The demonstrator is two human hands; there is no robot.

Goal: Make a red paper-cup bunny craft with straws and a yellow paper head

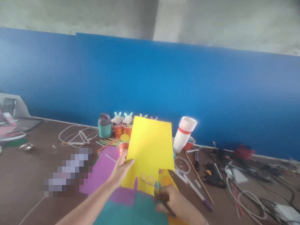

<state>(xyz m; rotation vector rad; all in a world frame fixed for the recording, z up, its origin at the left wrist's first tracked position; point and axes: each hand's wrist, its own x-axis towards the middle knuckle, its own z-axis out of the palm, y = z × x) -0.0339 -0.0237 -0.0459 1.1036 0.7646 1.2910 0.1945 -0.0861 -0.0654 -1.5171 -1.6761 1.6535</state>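
My left hand [120, 170] grips the left edge of a yellow paper sheet [151, 147], thumb on the front, and holds it raised and tilted above the table. Two small circles are drawn near the sheet's bottom edge, and its lower right corner looks cut away. At that corner my right hand [172, 200] is closed around dark scissors [167, 207], partly hidden by the fingers and somewhat blurred. Purple paper [103, 170] and teal paper [131, 211] lie beneath the hands. An orange sheet [179, 220] shows under my right hand.
Behind the yellow sheet stand red cups [118, 131] with bunny-eared figures and a teal container [105, 129]. A leaning stack of white cups [185, 134] is to the right. Markers [197, 191], a wooden stick [200, 178], a glue gun [213, 175] and tangled cables [246, 190] crowd the right side.
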